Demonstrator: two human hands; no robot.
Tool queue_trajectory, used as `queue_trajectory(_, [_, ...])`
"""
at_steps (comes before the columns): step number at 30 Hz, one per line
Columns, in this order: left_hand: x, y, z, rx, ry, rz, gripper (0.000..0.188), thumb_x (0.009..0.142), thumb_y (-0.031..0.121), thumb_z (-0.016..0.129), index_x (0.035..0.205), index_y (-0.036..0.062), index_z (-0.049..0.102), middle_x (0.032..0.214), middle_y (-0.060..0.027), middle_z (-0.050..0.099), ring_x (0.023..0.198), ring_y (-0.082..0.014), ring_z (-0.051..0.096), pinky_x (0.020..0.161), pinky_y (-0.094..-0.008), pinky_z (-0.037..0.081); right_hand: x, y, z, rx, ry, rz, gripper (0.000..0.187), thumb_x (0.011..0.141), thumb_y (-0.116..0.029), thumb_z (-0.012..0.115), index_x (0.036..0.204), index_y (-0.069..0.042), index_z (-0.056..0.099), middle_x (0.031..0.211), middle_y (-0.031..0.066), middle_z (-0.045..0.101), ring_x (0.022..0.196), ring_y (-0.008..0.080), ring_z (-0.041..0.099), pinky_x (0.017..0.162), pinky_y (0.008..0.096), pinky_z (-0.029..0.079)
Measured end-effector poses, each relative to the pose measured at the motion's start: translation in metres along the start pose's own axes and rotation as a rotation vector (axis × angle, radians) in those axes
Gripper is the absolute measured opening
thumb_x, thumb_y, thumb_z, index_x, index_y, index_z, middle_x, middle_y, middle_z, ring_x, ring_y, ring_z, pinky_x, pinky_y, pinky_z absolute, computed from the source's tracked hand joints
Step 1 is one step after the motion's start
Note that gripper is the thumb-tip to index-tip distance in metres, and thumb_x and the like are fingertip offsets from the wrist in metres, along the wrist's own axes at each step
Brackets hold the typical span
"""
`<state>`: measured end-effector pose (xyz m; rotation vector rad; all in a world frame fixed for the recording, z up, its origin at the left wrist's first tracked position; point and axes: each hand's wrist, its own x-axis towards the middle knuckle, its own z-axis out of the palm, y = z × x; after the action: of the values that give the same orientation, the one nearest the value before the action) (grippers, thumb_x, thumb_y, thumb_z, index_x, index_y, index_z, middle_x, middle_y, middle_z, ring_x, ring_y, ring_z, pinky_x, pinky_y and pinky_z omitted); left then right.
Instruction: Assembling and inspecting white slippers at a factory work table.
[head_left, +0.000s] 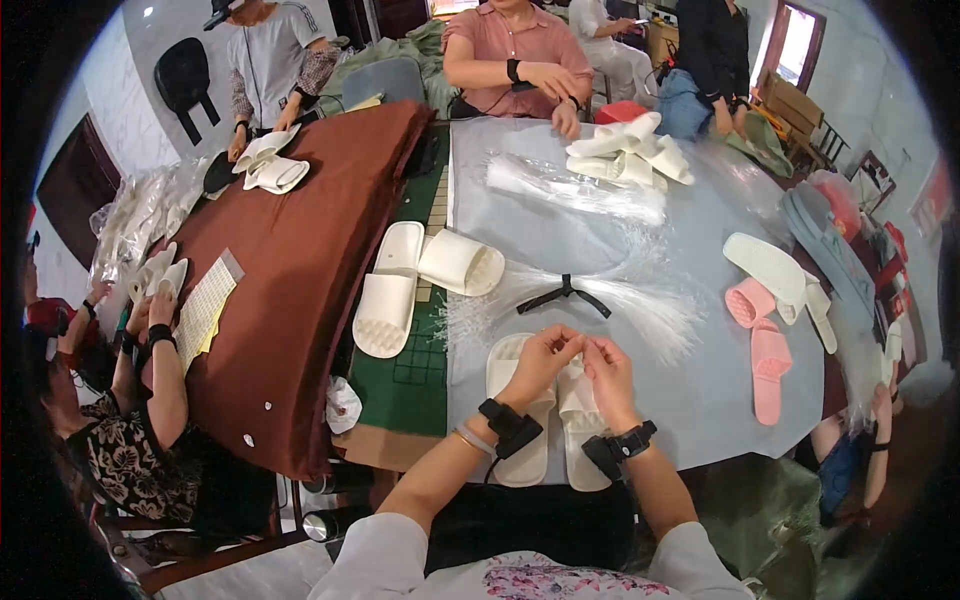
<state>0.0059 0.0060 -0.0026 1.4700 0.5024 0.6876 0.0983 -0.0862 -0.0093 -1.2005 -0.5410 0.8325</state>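
My left hand [541,360] and my right hand [610,372] meet fingertip to fingertip above a pair of white slippers. Both are closed in a pinch; whatever lies between the fingers is too small to make out. Beneath them, the left slipper [523,462] and the right slipper [586,460] lie side by side on the grey cloth, toes partly covered by my hands. Just beyond is a fanned bundle of thin clear plastic strands [650,310], tied in the middle with a black strap [566,291].
Another white slipper pair [384,312] rests on the green mat to the left. Pink slippers [768,370] and white ones [765,268] lie at right. Farther back are a bagged strand bundle [575,188] and piled white slippers [630,150]. Several people work around the brown-covered table [290,300] and this one.
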Motion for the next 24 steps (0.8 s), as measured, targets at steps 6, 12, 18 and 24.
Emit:
queue_trajectory(6, [-0.003, 0.005, 0.002, -0.065, 0.113, -0.002, 0.016, 0.084, 0.017, 0.057, 0.087, 0.0015, 0.06, 0.075, 0.0004, 0.057, 0.067, -0.0055, 0.048, 0.059, -0.0204, 0.04, 0.0, -0.008, 0.007, 0.083, -0.004, 0.014, 0.018, 0.085, -0.014, 0.053, 0.094, 0.001, 0.056, 0.073, -0.001, 0.052, 0.06, 0.0049, 0.042, 0.054, 0.0183, 0.033])
queue_trajectory(12, [0.001, -0.003, -0.001, -0.155, 0.156, -0.04, 0.016, 0.085, 0.017, 0.056, 0.088, 0.0023, 0.06, 0.072, 0.0027, 0.054, 0.063, -0.0038, 0.045, 0.056, -0.0185, 0.037, 0.001, -0.004, 0.008, -0.064, -0.024, -0.014, 0.016, 0.084, -0.014, 0.055, 0.092, -0.001, 0.056, 0.076, -0.0009, 0.053, 0.063, 0.0046, 0.043, 0.057, 0.0183, 0.034])
queue_trajectory(18, [-0.003, 0.002, 0.005, -0.147, 0.146, -0.043, 0.015, 0.085, 0.017, 0.056, 0.089, 0.0021, 0.059, 0.069, 0.0037, 0.052, 0.06, -0.0033, 0.042, 0.054, -0.0174, 0.035, 0.001, 0.002, 0.001, -0.022, -0.019, -0.01, 0.015, 0.085, -0.015, 0.055, 0.093, -0.003, 0.056, 0.078, -0.0023, 0.053, 0.065, 0.0043, 0.044, 0.057, 0.0178, 0.034])
queue_trajectory(24, [-0.002, 0.003, 0.0, -0.143, 0.177, -0.037, 0.017, 0.085, 0.018, 0.056, 0.089, 0.0016, 0.06, 0.07, 0.0035, 0.053, 0.06, -0.0032, 0.043, 0.054, -0.0172, 0.035, -0.003, -0.007, 0.008, -0.119, -0.009, 0.005, 0.017, 0.085, -0.018, 0.055, 0.094, -0.003, 0.056, 0.078, -0.003, 0.052, 0.066, 0.0039, 0.044, 0.058, 0.0176, 0.034])
